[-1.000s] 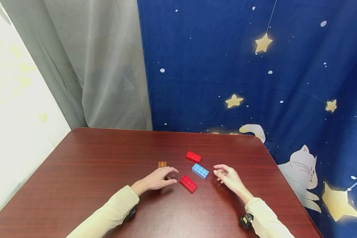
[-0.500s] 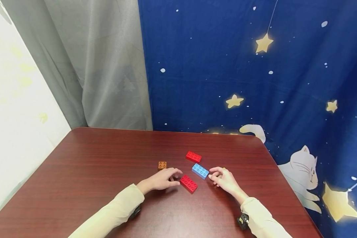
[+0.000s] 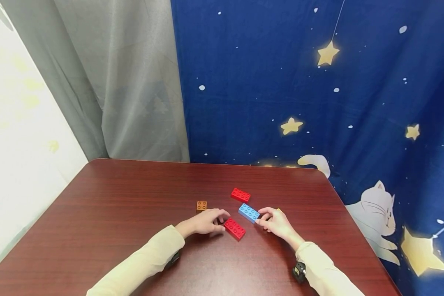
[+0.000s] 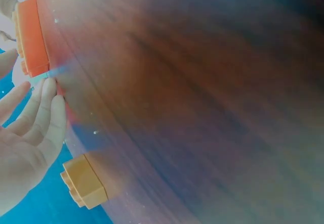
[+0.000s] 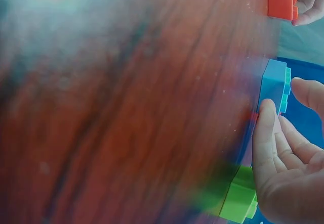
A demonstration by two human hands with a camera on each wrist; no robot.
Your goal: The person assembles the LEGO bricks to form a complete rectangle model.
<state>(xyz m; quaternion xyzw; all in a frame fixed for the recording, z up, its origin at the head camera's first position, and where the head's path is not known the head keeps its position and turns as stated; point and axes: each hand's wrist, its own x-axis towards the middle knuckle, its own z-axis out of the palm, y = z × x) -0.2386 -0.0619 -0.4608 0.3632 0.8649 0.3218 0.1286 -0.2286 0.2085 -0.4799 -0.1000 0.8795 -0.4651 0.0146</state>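
Note:
My left hand is at the left end of the nearer red toy building brick, its fingertips right by the brick. In the left wrist view its fingers are extended just beside that brick. My right hand is at the right end of the blue brick. In the right wrist view one fingertip overlaps the blue brick, while the thumb stands apart from its studded side. Another red brick lies farther back, behind the blue one.
A small orange-brown brick lies behind my left hand. A green-looking brick sits beside my right hand, mostly hidden behind it in the head view. The dark red table ends at a grey curtain and a blue starry one.
Both hands have moved inward: the left to the right, up to the nearer red brick, and the right to the left, up to the blue brick. The bricks stay where they were.

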